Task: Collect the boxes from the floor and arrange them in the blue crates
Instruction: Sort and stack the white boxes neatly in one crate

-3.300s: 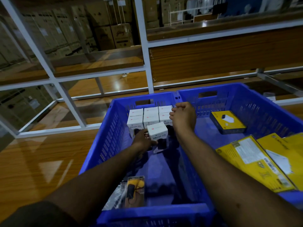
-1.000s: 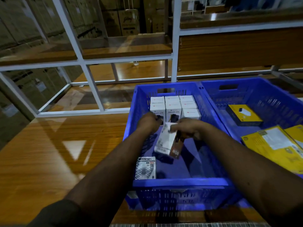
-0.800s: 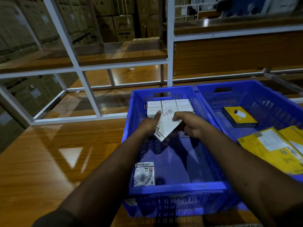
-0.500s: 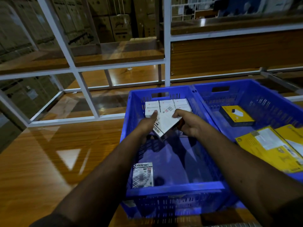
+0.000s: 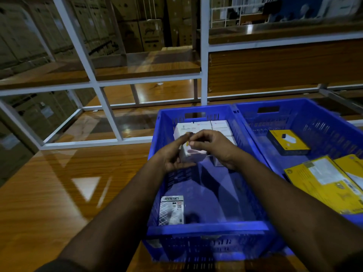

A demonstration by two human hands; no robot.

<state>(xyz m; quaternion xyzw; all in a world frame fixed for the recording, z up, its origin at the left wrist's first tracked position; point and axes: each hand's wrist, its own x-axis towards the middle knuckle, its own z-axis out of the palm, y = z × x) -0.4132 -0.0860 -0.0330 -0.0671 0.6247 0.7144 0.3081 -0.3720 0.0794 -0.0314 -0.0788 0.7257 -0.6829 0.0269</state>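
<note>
- The white box sits between both our hands, up over the middle of the left blue crate, just in front of the packed rows.
- Our left hand cups it from the side and below, fingers curled round its near corner; our right hand comes over the top, thumb and fingertips pinching its upper edge. Both are closed on it, though blur hides the exact finger placement.
- By our reading, we are mid-placement: this box is being turned to line up with the stacked white boxes against the far wall.
- Next move, we judge, calls for squaring its faces to that block and lowering it into the open floor beside the front row, without knocking the neighbours.
- In this crate: those white boxes at the back, and a printed packet standing against the near wall.
- The right blue crate, touching the first, holds a small yellow-and-black box and flat yellow boxes leaning at its near side.
</note>
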